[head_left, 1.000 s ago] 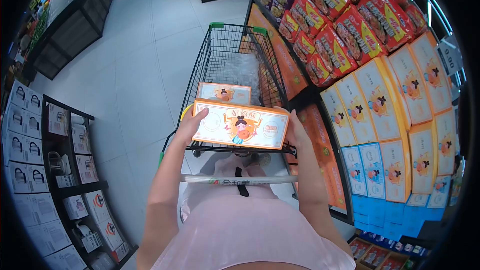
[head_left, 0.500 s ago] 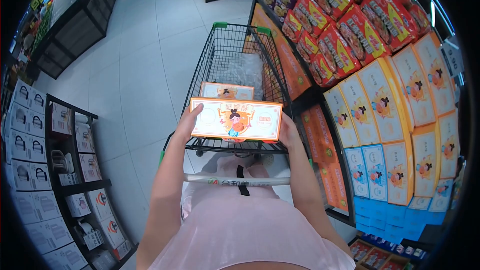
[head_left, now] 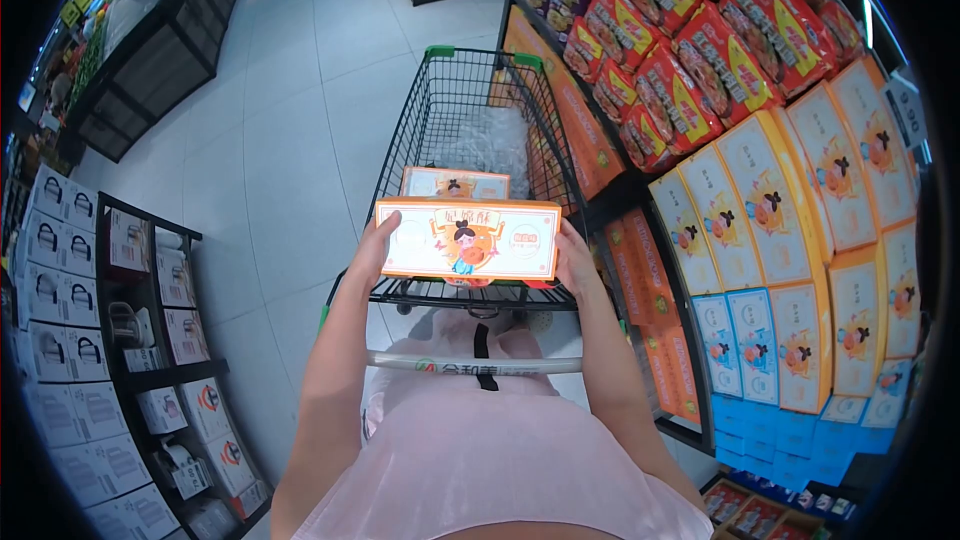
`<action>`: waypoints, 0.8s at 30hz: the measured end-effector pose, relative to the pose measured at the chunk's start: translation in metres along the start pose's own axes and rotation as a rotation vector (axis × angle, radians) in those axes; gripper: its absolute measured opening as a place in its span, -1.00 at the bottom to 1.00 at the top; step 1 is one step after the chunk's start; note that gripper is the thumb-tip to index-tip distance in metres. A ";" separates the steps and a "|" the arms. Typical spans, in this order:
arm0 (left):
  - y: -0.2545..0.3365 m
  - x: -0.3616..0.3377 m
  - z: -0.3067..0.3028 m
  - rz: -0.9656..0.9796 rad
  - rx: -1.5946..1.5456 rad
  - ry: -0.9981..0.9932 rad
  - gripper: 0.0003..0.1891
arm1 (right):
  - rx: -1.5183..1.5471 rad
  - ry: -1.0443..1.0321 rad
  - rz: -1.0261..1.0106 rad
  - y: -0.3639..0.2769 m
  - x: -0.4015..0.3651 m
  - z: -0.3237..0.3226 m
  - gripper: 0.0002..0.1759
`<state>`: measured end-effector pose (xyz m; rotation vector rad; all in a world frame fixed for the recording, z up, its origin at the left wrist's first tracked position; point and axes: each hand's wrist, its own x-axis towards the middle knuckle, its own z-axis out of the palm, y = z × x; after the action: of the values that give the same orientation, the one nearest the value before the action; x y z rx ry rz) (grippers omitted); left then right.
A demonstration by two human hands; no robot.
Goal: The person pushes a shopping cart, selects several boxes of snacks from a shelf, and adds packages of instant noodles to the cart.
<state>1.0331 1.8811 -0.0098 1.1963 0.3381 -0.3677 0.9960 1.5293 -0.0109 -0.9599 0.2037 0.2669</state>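
Both my hands grip one orange-and-white pastry box (head_left: 410,252) by its short ends, its printed face with a cartoon figure turned up toward me. My left hand (head_left: 374,248) is closed on the left end, thumb on top. My right hand (head_left: 575,256) is closed on the right end, its thumb at the upper corner. Under the box is the near end of a black wire shopping cart (head_left: 402,145) with green corners. Inside the cart, just beyond the held box, lies a similar box (head_left: 425,181), partly hidden. Clear plastic bags (head_left: 490,140) lie deeper in the basket.
Stacked orange and blue pastry boxes (head_left: 790,210) and red noodle packs (head_left: 745,50) stand on the right display. Left is a shelf of boxed appliances (head_left: 160,270). Across my front runs the cart handle (head_left: 400,361). Tiled floor (head_left: 290,130) stretches ahead beside a dark produce stand (head_left: 150,85).
The held box has shifted very slightly down and left and tilted a little, with both hands still on it. The cart stays almost in the same place.
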 end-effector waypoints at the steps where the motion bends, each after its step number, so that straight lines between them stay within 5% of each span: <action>1: -0.001 0.001 -0.002 -0.008 -0.004 -0.010 -0.44 | -0.010 0.002 0.002 0.000 0.000 0.000 -0.59; 11: -0.020 0.010 -0.027 0.076 0.193 -0.118 -0.34 | 0.060 -0.139 0.087 -0.024 -0.017 0.017 -0.14; 17: 0.013 -0.011 -0.012 -0.009 -0.228 -0.306 -0.30 | -0.089 -0.212 0.037 -0.027 -0.019 0.017 0.07; 24: 0.006 -0.005 -0.013 0.277 -0.062 -0.228 -0.14 | -0.201 -0.266 -0.106 -0.031 -0.024 0.019 0.11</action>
<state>1.0303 1.8957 -0.0070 1.1105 -0.0147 -0.2470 0.9836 1.5251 0.0307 -1.1191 -0.1199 0.3191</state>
